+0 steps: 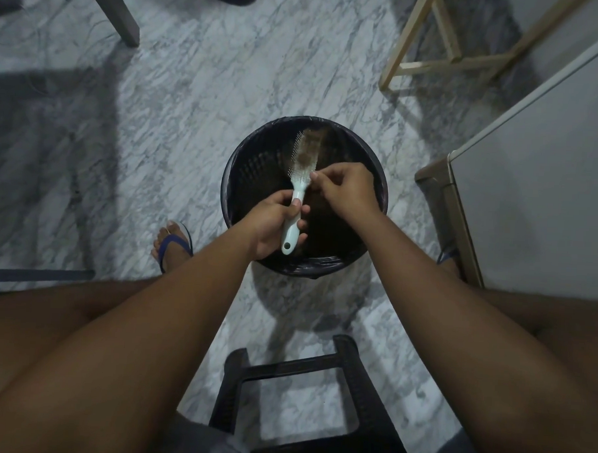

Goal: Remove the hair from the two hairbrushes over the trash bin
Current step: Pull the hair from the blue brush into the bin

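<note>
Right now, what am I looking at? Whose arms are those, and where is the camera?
The camera sits on a person's head and looks down, so you see that person's own arms and legs. The left hand grips the handle of a white hairbrush. Brown hair is matted on its bristles. The right hand pinches at the brush's edge with its fingers. Both are over a black trash bin standing on the marble floor. A dark stool stands between the legs. Only one brush is visible.
</note>
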### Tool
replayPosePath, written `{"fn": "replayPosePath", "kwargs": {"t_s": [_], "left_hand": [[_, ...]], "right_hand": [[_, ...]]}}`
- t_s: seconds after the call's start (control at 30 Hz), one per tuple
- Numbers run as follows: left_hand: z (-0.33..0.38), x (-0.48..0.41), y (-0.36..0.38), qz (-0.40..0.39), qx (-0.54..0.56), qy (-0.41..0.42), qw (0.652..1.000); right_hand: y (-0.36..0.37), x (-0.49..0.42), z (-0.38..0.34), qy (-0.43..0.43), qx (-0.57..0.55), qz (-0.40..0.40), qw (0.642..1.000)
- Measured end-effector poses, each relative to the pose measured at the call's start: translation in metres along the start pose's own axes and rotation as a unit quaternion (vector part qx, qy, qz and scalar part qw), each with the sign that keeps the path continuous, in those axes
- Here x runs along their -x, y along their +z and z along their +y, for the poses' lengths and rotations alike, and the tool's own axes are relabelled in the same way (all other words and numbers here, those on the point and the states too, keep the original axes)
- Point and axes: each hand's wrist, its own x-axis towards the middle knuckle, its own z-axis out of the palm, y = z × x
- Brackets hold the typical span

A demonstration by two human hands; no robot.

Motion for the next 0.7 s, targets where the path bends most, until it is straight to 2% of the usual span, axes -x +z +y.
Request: {"fn": "replayPosePath", "kwargs": {"t_s": [0.17,0.37,0.5,0.63,0.67,0.7], "left_hand": [[0.001,-0.004,0.005,0.006,-0.022,0.002,1.0],[0.0,-0.007,-0.002,0.068,-0.049,-0.002,0.996],[-0.005,-0.008,-0.013,0.122,-0.014,-0.027,0.992],[-0.01,-0.008,-0.026,0.169,0.017,-0.035,0.985],[-0.012,-0.007,-0.028,0.161,0.009,-0.025,0.987],[-0.012,-0.006,-0.028,0.144,0.006,-0.013,0.989]], "right_hand": [[-0.001,0.003,0.0,-0.004,0.01,0.019,1.0],[-0.013,0.002,-0.005,-0.053,-0.004,0.046,0.998],[-0.027,-0.004,-0.014,-0.102,-0.094,0.129,0.982],[-0.041,-0.005,-0.028,-0.137,-0.176,0.265,0.938],[-0.04,-0.005,-0.028,-0.129,-0.166,0.261,0.942],[-0.038,-0.007,-0.025,-0.103,-0.137,0.226,0.959]]}}
